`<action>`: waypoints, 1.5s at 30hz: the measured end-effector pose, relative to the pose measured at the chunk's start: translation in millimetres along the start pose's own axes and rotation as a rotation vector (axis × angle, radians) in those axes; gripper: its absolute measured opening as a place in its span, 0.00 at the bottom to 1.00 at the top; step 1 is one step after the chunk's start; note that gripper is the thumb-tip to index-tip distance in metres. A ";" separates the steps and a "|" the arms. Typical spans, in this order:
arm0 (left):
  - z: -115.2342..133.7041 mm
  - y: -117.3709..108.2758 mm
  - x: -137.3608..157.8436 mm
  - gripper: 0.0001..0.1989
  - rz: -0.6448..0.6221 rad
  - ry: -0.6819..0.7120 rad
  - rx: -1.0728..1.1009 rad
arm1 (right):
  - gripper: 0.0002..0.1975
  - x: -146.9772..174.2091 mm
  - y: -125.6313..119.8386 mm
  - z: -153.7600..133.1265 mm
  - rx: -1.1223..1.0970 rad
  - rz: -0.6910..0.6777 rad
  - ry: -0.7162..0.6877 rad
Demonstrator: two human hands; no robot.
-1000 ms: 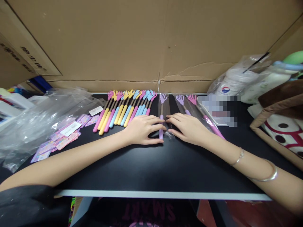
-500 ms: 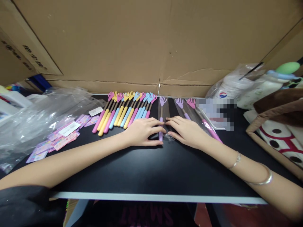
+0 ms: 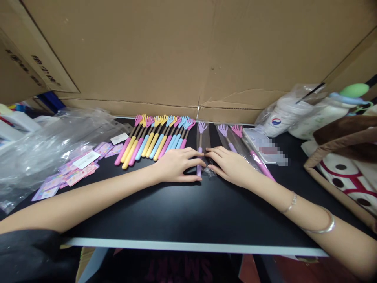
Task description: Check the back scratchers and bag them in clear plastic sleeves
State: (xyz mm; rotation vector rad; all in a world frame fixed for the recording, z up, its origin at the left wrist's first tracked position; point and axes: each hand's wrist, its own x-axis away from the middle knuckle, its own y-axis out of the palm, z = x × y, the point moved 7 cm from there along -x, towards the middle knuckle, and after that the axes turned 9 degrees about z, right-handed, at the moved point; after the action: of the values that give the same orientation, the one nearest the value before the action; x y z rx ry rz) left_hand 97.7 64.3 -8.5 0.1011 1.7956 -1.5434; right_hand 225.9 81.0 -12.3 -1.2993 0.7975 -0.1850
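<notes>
My left hand [image 3: 176, 165] lies on the black table with its fingers stretched and apart, the tips at the lilac handle of a back scratcher [image 3: 202, 127]. That scratcher is inside a clear plastic sleeve [image 3: 208, 138]. From the other side my right hand [image 3: 231, 163] rests palm down, fingers spread, its fingertips on or beside the sleeve's right edge. Partly behind the right hand are a second lilac back scratcher [image 3: 224, 131] and a pink one [image 3: 259, 160], both in clear plastic. A row of loose pink, yellow and blue back scratchers [image 3: 152, 145] is left of the sleeved one.
Clear plastic sleeves [image 3: 59, 133] are heaped at the left, with printed cards [image 3: 79, 176] in front. A phone-like flat object [image 3: 259, 143], a bagged cup [image 3: 281, 114], a bottle [image 3: 319, 116] and a cloth bag [image 3: 347, 165] stand at the right. Cardboard [image 3: 165, 51] walls the back.
The view has shifted slightly. Both hands and the sleeved lilac back scratcher stay in nearly the same place on the table.
</notes>
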 end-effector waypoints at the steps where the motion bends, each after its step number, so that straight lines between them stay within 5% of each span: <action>1: -0.1 0.1 0.1 0.20 -0.001 0.000 0.000 | 0.16 0.1 0.3 0.1 0.003 -0.003 -0.001; 36: 4.1 0.3 -0.1 0.22 0.015 0.057 -0.040 | 0.17 1.0 2.3 -1.1 0.067 0.003 -0.017; 45: 6.6 2.1 2.1 0.23 0.019 0.122 -0.084 | 0.17 -2.4 -8.2 -0.5 0.153 0.071 0.145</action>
State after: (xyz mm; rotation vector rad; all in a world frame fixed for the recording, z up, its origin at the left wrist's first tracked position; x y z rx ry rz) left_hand 100.4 58.2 -11.4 0.1746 1.9470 -1.4738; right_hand 226.4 79.5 -3.9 -1.1210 0.9330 -0.2803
